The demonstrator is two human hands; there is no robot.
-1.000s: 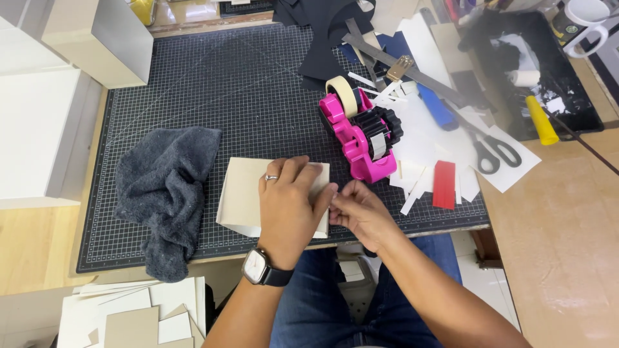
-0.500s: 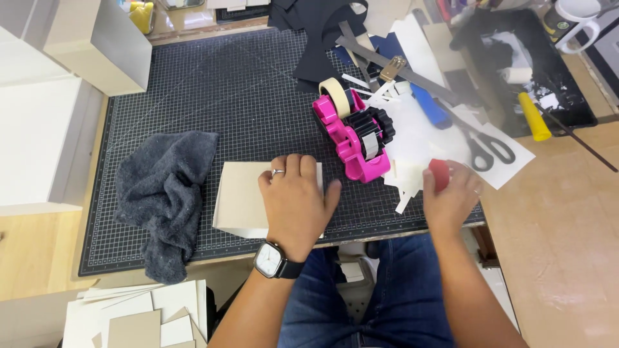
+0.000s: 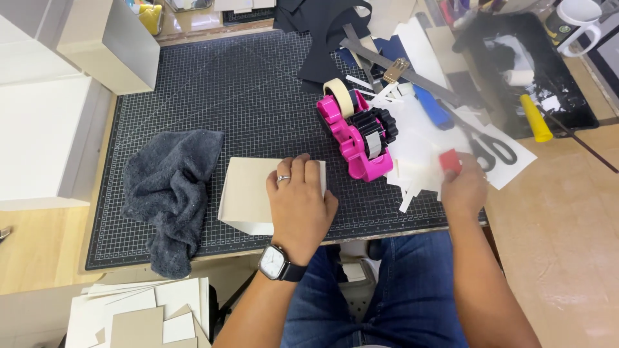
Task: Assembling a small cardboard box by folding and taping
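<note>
Pressing flat, left hand (image 3: 300, 206) on beige card (image 3: 248, 193); right hand (image 3: 463, 187) pinching red piece (image 3: 449, 160) beside pink tape dispenser (image 3: 361, 135).

left hand (image 3: 300, 205) flat on beige card (image 3: 248, 193), right hand (image 3: 463, 191) holding red piece (image 3: 450, 160)

A black cutting mat (image 3: 258, 84) ruled with a fine pale grid is covering the light wooden table (image 3: 561, 219). A plain beige card (image 3: 248, 193) is lying on it, beside a dark grey cloth (image 3: 171, 193). The tape dispenser (image 3: 358, 132) is showing bright pink with a black wheel and a cream roll. A small red piece (image 3: 449, 160) is showing at the right hand (image 3: 463, 190), among white paper scraps (image 3: 419, 148). The scissors (image 3: 493, 149) are showing black handles, and the jeans (image 3: 400, 303) are looking deep blue.
</note>
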